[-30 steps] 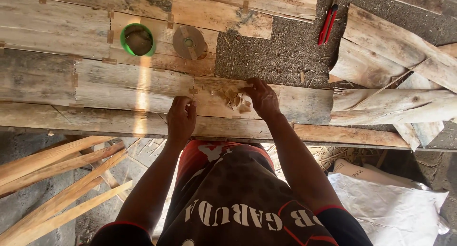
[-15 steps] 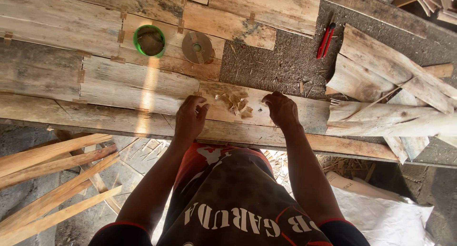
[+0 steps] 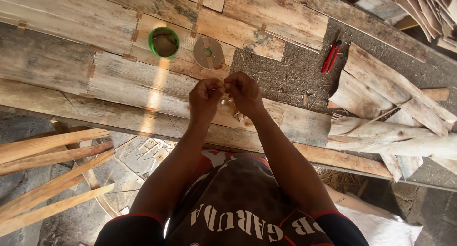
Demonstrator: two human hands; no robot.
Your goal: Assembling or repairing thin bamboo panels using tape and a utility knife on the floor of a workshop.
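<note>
Currently, a small piece, too small to identify, is being pinched between the left hand [image 3: 204, 99] and right hand [image 3: 243, 93] above the worktop [image 3: 119, 79]; fingertip pressure is best kept light.

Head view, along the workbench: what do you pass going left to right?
Green-rimmed cup → round cardboard disc → left hand → right hand → red tool → pile of wood offcuts.
</note>
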